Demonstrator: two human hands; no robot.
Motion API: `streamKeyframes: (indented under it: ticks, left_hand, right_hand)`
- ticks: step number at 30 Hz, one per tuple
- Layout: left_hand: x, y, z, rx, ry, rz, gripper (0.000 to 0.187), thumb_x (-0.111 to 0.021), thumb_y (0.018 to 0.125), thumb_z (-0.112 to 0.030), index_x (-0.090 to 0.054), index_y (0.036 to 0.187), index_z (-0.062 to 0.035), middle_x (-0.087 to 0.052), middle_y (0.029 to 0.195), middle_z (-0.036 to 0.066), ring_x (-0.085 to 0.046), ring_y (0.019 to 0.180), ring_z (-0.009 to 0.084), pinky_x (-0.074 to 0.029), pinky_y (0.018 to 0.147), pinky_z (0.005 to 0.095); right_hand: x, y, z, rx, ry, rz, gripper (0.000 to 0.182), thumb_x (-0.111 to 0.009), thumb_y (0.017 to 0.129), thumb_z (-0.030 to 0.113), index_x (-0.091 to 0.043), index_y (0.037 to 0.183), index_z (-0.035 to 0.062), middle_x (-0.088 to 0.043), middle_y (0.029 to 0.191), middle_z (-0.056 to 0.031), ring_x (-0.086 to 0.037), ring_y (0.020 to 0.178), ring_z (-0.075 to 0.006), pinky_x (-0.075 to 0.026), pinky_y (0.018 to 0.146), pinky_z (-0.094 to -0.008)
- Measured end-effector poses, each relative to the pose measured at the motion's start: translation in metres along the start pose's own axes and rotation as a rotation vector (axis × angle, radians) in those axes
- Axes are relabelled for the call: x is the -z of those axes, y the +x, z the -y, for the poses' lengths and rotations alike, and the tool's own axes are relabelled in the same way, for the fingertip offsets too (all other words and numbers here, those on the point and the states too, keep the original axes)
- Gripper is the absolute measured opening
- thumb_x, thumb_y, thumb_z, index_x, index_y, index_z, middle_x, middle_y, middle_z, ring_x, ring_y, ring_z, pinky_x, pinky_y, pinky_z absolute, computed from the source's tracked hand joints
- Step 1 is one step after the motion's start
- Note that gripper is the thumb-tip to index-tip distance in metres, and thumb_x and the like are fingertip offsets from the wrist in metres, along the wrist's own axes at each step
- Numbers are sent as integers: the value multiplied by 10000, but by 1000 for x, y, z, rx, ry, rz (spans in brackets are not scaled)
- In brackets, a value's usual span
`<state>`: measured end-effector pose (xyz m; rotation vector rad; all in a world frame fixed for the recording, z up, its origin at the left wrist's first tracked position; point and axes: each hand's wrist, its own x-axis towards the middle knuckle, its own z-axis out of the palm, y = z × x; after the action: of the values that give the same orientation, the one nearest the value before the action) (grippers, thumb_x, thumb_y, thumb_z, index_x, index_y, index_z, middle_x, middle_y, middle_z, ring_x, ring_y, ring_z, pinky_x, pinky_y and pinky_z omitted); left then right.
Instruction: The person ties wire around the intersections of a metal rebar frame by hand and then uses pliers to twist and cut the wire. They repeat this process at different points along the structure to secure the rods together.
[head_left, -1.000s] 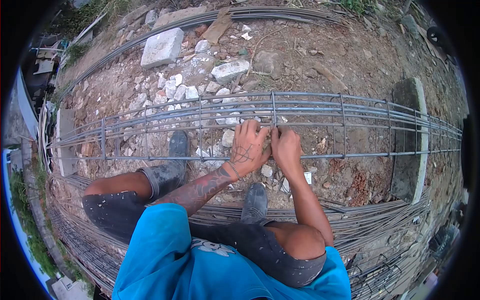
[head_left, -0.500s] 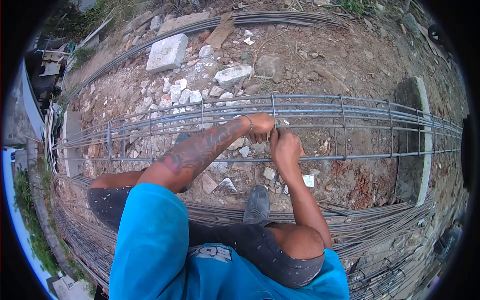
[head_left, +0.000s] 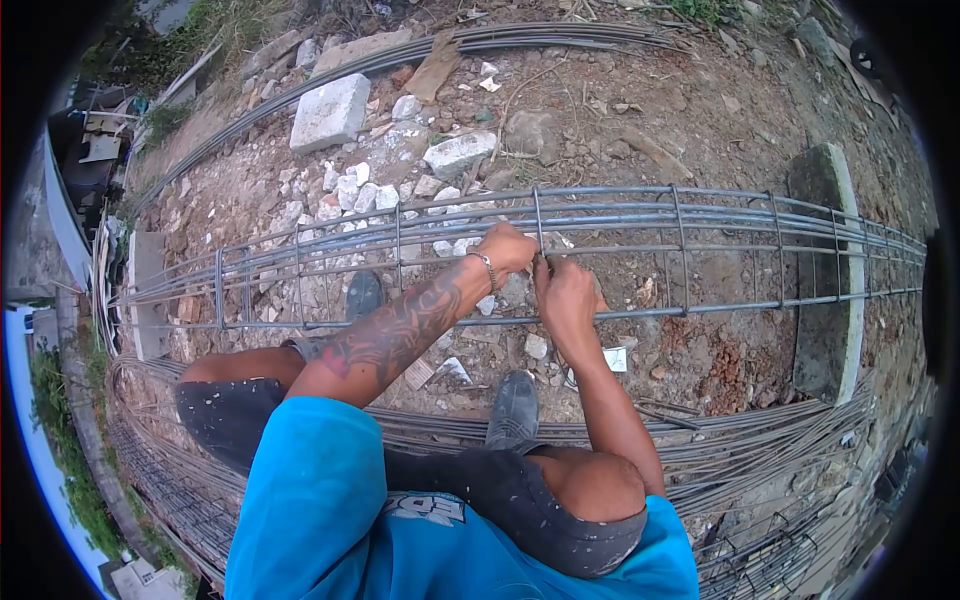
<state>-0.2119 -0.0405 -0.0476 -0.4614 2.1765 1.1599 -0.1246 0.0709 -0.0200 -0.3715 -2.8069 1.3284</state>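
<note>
The ground is brown soil. Two slabs stand on it, under the cage — one toward each end. Beyond the cage lie stones, a block and rods — nearer than it, bars.

You wear a bright blue shirt, lower centre of frame, with short, loose sleeves. Pale print on its front, part lost in folds. Dark shorts, flecked with pale spots. Boots grey, scuffed, one left of centre, one below centre. Left forearm carries a curling tattoo. Thin chain bracelet at that wrist. Your left hand and right hand bare.
</note>
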Motion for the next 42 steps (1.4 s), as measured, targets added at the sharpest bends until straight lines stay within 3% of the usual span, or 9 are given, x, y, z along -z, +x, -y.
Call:
streamKeyframes:
  ticks: [5,9,14,24,31,33,35,37,42]
  left_hand:
    - [-2,7,31,-160,-166,-24,163,-672,759,-139,-714,813,9,-657,728,64,-572,679,147,-443,580,318]
    - [-1,-46,2,-241,119,-201,198,-701,736,-175,-739,877,-40,-712,856,80,-640,798,157,-486,720,283]
    - [4,-30,0,-94,7,-65,211,-687,767,-211,-730,854,-24,-680,775,86,-610,748,157,-474,700,308]
    - [-8,-21,6,-148,47,-232,220,-693,746,-217,-699,674,-9,-626,623,50,-556,620,121,-439,598,317]
    - [-7,-30,1,-118,197,-260,189,-702,729,-200,-710,730,-11,-646,629,36,-562,571,109,-455,602,308]
    - [-15,-41,9,-429,105,-455,169,-683,756,-186,-715,781,-23,-662,629,57,-606,576,133,-472,631,305]
    - [-18,-40,23,-468,15,-430,168,-672,782,-196,-717,799,-35,-681,689,89,-652,643,202,-483,660,325]
    - [-16,-45,27,-872,172,-610,151,-674,790,-177,-711,815,-34,-686,770,97,-654,710,255,-486,682,329]
    - [-4,-49,20,-887,148,-416,108,-666,790,-93,-690,848,-6,-673,853,110,-647,802,258,-492,718,324]
  right_hand:
    - [3,0,2,-9,1,13,271,-577,874,220,-626,752,-17,-613,704,-262,-605,685,-449,-461,624,-522]
    - [2,0,-3,-4,37,24,274,-571,878,223,-630,751,-13,-608,698,-261,-601,686,-452,-455,624,-523]
    - [2,1,-5,-15,102,42,288,-561,887,247,-635,766,-3,-603,703,-259,-590,702,-457,-440,624,-520]
    - [0,2,-10,-26,100,96,306,-542,896,279,-656,808,10,-611,719,-258,-594,727,-455,-443,660,-526]
    - [-6,3,-17,12,78,64,289,-544,893,274,-663,834,17,-615,726,-264,-595,722,-461,-443,658,-539]
    - [-4,4,-17,20,90,50,287,-544,893,274,-663,836,18,-615,729,-263,-596,723,-462,-444,659,-540]
    - [-1,2,-12,16,104,46,295,-546,890,274,-661,822,11,-615,727,-266,-596,723,-464,-447,663,-543]
    - [-2,2,-12,16,87,42,296,-549,887,268,-659,817,4,-614,726,-268,-597,722,-465,-449,662,-543]
    - [2,5,-11,44,38,79,299,-551,880,254,-654,802,-16,-612,724,-274,-598,717,-467,-452,664,-548]
